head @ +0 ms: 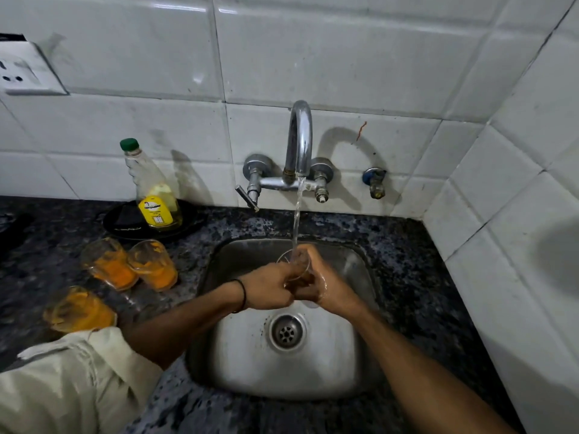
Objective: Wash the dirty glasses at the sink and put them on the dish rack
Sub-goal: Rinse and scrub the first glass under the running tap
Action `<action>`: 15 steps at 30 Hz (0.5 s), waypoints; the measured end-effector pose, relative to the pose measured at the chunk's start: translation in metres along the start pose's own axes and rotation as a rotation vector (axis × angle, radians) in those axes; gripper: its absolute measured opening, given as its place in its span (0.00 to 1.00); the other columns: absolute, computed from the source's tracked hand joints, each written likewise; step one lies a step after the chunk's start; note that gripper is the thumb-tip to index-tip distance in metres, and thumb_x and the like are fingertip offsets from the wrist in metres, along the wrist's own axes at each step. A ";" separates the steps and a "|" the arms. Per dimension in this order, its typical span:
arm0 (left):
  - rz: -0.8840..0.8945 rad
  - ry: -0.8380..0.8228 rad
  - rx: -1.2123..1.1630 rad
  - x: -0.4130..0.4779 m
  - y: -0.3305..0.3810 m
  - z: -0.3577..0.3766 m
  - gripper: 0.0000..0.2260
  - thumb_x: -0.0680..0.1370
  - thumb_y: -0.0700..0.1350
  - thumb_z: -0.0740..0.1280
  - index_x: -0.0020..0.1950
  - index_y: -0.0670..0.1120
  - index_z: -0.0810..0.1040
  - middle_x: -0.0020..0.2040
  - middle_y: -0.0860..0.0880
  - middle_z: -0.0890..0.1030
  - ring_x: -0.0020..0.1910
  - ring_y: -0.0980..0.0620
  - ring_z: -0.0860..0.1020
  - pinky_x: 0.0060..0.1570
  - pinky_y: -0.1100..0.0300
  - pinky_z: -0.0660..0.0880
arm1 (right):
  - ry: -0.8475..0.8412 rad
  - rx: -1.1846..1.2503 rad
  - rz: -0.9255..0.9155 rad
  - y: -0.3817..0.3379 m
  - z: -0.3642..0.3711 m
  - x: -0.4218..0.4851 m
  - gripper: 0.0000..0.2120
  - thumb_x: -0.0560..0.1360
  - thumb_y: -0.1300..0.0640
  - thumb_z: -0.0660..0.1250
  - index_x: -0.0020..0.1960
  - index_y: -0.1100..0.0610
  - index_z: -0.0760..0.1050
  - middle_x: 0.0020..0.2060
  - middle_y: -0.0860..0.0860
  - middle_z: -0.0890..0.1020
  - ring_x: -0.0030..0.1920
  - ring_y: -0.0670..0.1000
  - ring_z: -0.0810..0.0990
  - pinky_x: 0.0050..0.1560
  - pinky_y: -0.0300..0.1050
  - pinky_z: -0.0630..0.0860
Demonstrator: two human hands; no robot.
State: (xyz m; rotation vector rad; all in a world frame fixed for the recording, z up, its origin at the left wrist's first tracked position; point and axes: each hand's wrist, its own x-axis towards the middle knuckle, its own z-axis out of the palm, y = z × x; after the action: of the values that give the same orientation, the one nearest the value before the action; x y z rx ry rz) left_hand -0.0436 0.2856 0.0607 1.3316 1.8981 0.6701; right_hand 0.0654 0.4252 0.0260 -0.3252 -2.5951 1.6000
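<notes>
Both my hands hold one clear glass (294,265) over the steel sink (341,368), its mouth tilted up under the running stream from the tap (299,142). My left hand (269,288) grips the glass from the left, and my right hand (326,283) wraps it from the right, wet. Three dirty glasses smeared with orange residue stand on the dark counter left of the sink: two side by side (109,264) (153,264) and one nearer me (80,310).
A dish-soap bottle (155,195) with a green cap stands on a black plate (125,228) by the back wall. The speckled granite counter (416,277) runs around the sink. White tiled walls close in behind and on the right. A wall socket (22,70) is at upper left.
</notes>
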 end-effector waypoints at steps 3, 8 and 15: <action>0.172 -0.066 0.436 -0.004 -0.026 -0.007 0.21 0.70 0.38 0.61 0.62 0.51 0.76 0.62 0.50 0.79 0.60 0.50 0.77 0.62 0.49 0.73 | -0.102 -0.081 0.032 -0.004 -0.006 0.000 0.29 0.69 0.59 0.76 0.63 0.45 0.66 0.55 0.47 0.79 0.54 0.47 0.81 0.55 0.51 0.80; 0.276 -0.208 0.777 0.003 -0.036 -0.023 0.24 0.70 0.39 0.62 0.66 0.49 0.75 0.70 0.49 0.74 0.68 0.48 0.72 0.65 0.48 0.68 | -0.146 -0.215 0.000 -0.008 -0.009 0.001 0.28 0.68 0.53 0.77 0.61 0.45 0.66 0.54 0.45 0.79 0.54 0.47 0.80 0.56 0.53 0.79; -0.016 -0.116 -0.043 0.015 -0.011 0.015 0.08 0.63 0.42 0.65 0.40 0.52 0.75 0.43 0.49 0.79 0.45 0.49 0.79 0.50 0.47 0.78 | -0.081 -0.143 -0.009 -0.002 -0.003 0.002 0.35 0.66 0.58 0.79 0.65 0.43 0.65 0.57 0.47 0.79 0.56 0.47 0.81 0.54 0.52 0.82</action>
State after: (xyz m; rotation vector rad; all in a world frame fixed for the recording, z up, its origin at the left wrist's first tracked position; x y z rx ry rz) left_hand -0.0414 0.2959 0.0392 1.2991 1.7908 0.6091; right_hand 0.0640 0.4270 0.0289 -0.2619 -2.7749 1.4568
